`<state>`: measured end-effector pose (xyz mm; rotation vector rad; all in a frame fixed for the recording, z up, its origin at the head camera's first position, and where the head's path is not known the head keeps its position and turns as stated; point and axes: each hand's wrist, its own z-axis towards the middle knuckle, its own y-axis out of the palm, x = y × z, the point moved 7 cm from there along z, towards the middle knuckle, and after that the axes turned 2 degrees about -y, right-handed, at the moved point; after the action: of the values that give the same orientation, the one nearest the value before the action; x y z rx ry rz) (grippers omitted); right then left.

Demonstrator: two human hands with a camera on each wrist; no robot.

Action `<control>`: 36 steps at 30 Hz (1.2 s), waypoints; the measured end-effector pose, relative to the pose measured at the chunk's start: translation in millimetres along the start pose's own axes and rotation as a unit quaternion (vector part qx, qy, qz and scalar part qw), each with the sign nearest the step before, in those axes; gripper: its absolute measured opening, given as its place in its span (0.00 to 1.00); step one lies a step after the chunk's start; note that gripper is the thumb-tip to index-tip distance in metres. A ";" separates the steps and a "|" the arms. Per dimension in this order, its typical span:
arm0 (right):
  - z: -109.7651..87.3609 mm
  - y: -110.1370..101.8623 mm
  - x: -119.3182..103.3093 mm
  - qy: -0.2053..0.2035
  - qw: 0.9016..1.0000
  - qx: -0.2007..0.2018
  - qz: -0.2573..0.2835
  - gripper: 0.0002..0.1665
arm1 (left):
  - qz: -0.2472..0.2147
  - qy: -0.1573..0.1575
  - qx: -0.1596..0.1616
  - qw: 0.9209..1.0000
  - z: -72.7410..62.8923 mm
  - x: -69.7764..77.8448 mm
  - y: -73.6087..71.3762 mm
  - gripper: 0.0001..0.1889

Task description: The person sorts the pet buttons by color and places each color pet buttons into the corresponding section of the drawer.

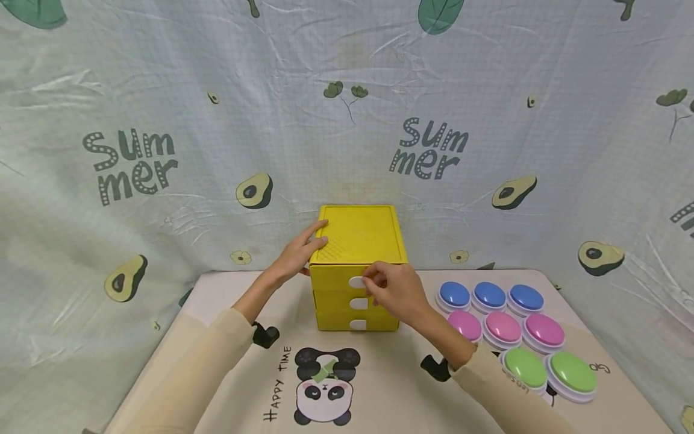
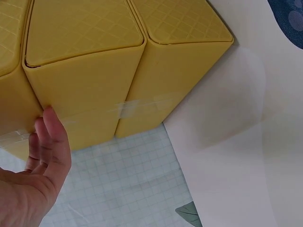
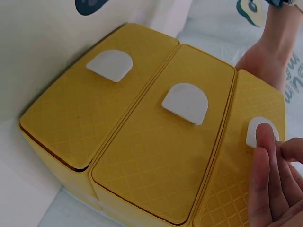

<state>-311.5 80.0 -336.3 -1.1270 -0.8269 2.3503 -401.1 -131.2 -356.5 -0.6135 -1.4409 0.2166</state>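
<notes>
A yellow three-drawer box (image 1: pixel 360 235) stands at the back of the table, its drawers all pushed in. Each drawer front carries a white rounded handle (image 3: pixel 185 104). My left hand (image 1: pixel 293 258) steadies the box from its left side, with fingertips on the top edge and others against the side wall. In the left wrist view, the extended fingers of that hand (image 2: pixel 52 158) lie along the yellow side. At the top drawer, my right hand (image 1: pixel 400 290) pinches the white handle (image 1: pixel 356 282) between thumb and fingers, which partly cover it.
Several round push buttons in blue (image 1: pixel 490 295), pink (image 1: pixel 502 327) and green (image 1: pixel 572 371) stand on white bases at the right of the table. A panda print (image 1: pixel 325 392) marks the tabletop in front of the box. A patterned curtain (image 1: pixel 303 144) hangs close behind.
</notes>
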 end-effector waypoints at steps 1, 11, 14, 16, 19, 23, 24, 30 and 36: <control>-0.5 -0.1 -0.7 0.000 1.000 0.000 0.000 0.04 | 0.000 -0.001 0.000 1.000 -0.3 0.0 0.2 0.33; -8.5 -0.4 -3.4 -0.004 1.000 -0.003 -0.007 0.05 | 0.003 0.003 -0.007 1.000 0.9 -1.3 1.6 0.33; -11.9 -1.5 -5.5 -0.011 1.000 -0.004 -0.007 0.05 | 0.002 0.005 -0.011 1.000 1.3 -0.6 2.0 0.34; -14.0 -2.4 -7.7 -0.018 1.000 -0.005 -0.009 0.06 | 0.001 0.009 -0.013 1.000 1.6 0.2 1.7 0.34; -17.0 -4.0 -11.5 -0.024 1.000 -0.006 -0.011 0.05 | 0.001 0.014 -0.019 1.000 2.2 1.5 1.0 0.35; -21.4 -5.8 -16.3 -0.024 1.000 -0.006 -0.014 0.04 | 0.005 0.007 -0.021 1.000 3.5 2.1 -0.7 0.35; -22.5 -6.1 -17.5 -0.025 1.000 -0.006 -0.016 0.04 | 0.006 0.004 -0.022 1.000 3.9 2.0 -1.2 0.35; -30.3 -6.6 -24.8 -0.036 0.999 -0.003 -0.025 0.03 | 0.004 -0.006 -0.028 1.000 3.8 0.8 -2.0 0.35; -39.7 -7.3 -32.7 -0.054 0.998 0.000 -0.028 0.02 | -0.002 -0.008 -0.028 1.000 2.7 -0.8 -1.9 0.35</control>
<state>-259.7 79.8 -333.0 -0.9713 -0.8845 2.3826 -404.3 -132.5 -356.2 -0.6549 -1.4666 0.1788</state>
